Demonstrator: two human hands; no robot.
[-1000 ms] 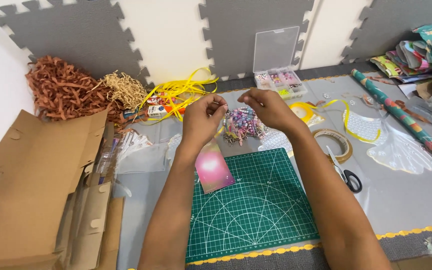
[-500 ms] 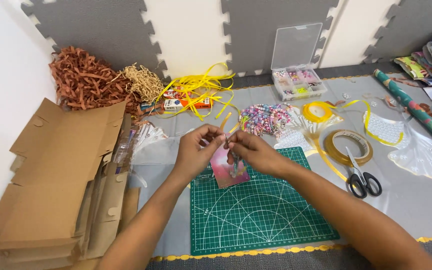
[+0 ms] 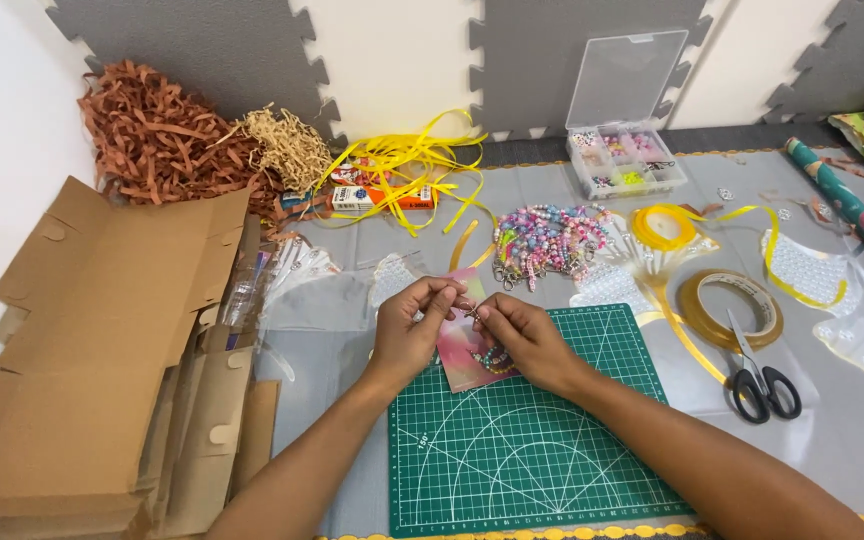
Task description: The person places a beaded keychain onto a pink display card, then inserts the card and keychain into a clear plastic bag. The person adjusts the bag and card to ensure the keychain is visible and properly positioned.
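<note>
My left hand (image 3: 412,325) and my right hand (image 3: 520,335) meet above the top left corner of the green cutting mat (image 3: 532,450). Together they pinch a small metal clasp of a beaded chain (image 3: 490,356) that hangs down between them. A pink card (image 3: 460,352) lies on the mat right under the hands, partly hidden by them. A pile of pastel beaded chains (image 3: 547,238) lies just beyond the hands.
Flat cardboard boxes (image 3: 102,350) are stacked at the left. Brown and tan paper shred (image 3: 167,140), yellow ribbon (image 3: 412,165), an open clear bead box (image 3: 624,160), a tape roll (image 3: 730,308), scissors (image 3: 762,380) and rolled wrapping paper (image 3: 847,210) surround the mat. Clear bags (image 3: 292,300) lie left of it.
Both hands drew back from the bead pile toward me and now work close together over the pink card on the mat. The view has tilted down and left.
</note>
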